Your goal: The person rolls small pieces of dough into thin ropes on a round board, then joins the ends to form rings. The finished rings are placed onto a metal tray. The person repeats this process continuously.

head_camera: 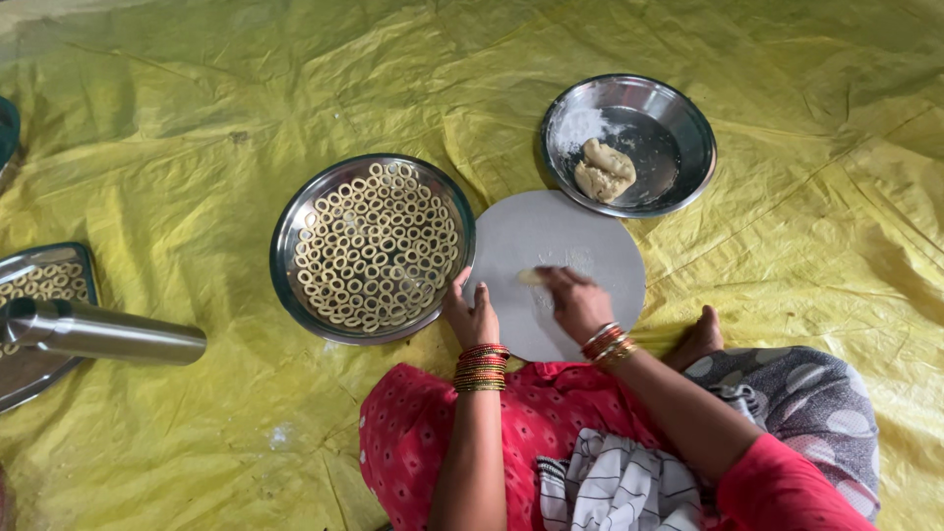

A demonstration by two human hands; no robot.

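Observation:
A round white board point(580, 231) lies on the yellow sheet in front of me. My right hand point(578, 302) presses down on a small piece of dough point(532, 277) on that board, fingers over it. My left hand point(471, 317) rests at the board's left edge, fingers loosely curled, holding nothing that I can see. To the left of the board a steel plate point(288, 236) carries several small dough rings point(377, 247) laid flat. A steel bowl point(688, 118) at the back right holds a lump of dough point(605, 169) and some white flour.
A yellow plastic sheet point(197, 147) covers the floor. At the far left a steel tray point(20, 379) holds more rings, with a steel cylinder point(103, 332) lying across it. My knees and bare foot point(698, 337) sit close behind the board.

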